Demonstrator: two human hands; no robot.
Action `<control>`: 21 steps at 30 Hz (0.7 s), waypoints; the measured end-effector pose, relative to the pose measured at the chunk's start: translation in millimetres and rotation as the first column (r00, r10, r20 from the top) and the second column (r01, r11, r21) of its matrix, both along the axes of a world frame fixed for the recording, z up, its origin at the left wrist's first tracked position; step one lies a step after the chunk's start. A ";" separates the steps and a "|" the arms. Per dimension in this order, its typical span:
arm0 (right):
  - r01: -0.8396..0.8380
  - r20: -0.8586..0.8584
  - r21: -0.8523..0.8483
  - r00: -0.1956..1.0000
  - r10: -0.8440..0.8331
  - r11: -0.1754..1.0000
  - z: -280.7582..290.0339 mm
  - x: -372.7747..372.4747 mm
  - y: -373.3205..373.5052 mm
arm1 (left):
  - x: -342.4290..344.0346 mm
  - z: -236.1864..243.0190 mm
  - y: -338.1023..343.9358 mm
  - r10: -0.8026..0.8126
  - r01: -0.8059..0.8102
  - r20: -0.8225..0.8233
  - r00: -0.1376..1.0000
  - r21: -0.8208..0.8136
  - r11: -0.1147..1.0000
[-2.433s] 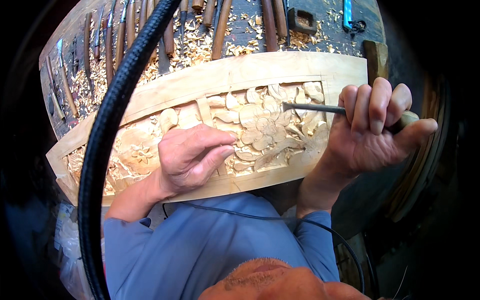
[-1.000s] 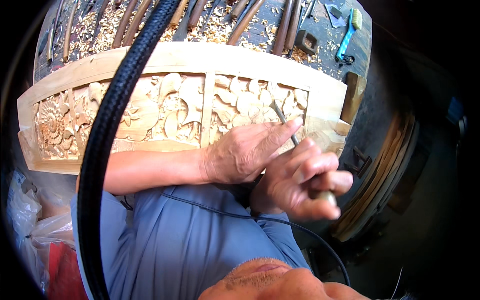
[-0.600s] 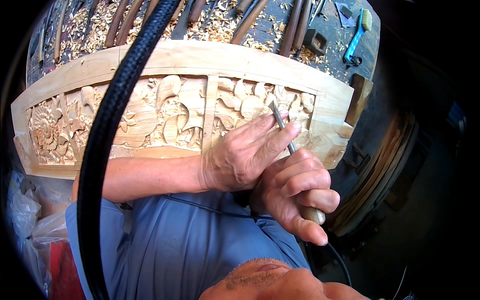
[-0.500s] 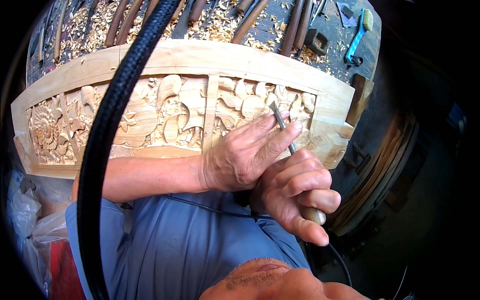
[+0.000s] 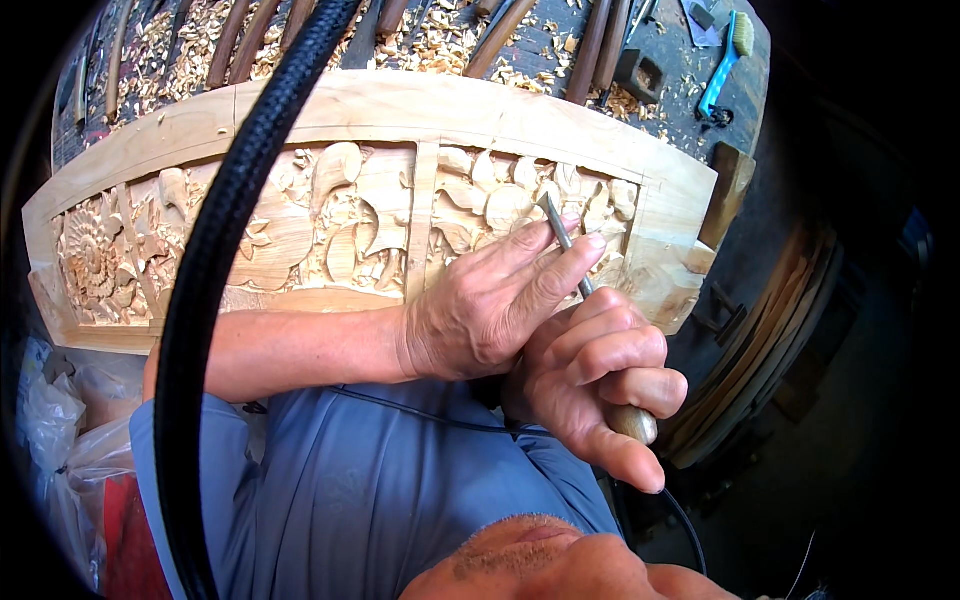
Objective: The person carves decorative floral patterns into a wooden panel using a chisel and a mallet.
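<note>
A wood carving chisel (image 5: 562,232) slants up and left across a pale carved wooden panel (image 5: 480,110). My right hand (image 5: 600,375) wraps round its handle (image 5: 632,424), whose rounded butt sticks out below the fingers. Farther up, my left hand (image 5: 485,305) lies over the panel's lower edge, its fingers around the metal shank. The flared cutting end rests among raised leaf shapes (image 5: 507,207) in the right section. Carved flowers and leaves fill the other sections, with a spiral-like flower (image 5: 95,250) at far left. My left hand hides part of the carving.
Beyond the panel, a dark bench (image 5: 670,130) carries wood shavings (image 5: 200,50), several wooden-handled tools (image 5: 592,45), a dark block (image 5: 640,75) and a blue brush (image 5: 722,70). Curved boards (image 5: 765,340) stand at right. A black braided cable (image 5: 205,260) crosses the view at left.
The chisel's cutting end has barely shifted over the same leaf shapes, and both hands keep their hold. My right hand sits very slightly farther right.
</note>
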State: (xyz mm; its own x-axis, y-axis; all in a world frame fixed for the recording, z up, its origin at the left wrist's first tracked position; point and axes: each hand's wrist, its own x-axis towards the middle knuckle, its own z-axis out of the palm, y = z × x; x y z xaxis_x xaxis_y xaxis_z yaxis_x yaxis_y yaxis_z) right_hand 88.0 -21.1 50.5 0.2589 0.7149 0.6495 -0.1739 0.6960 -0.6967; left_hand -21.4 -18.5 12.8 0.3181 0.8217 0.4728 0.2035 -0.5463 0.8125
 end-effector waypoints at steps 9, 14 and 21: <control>-0.026 -0.010 0.023 1.000 0.026 0.999 -4.5 -3.3 10.4 | -0.1 -3.2 1.0 -0.001 0.001 -0.043 0.999 0.000 1.000; -0.005 -0.183 -0.025 0.983 0.000 1.000 -3.0 -4.9 13.4 | 3.2 -0.6 0.5 0.006 -0.009 -0.087 0.996 -0.029 1.000; -0.031 -0.256 0.032 0.966 0.038 0.999 -4.0 -3.9 0.9 | 6.2 8.1 4.4 0.043 -0.040 -0.061 0.997 0.045 0.998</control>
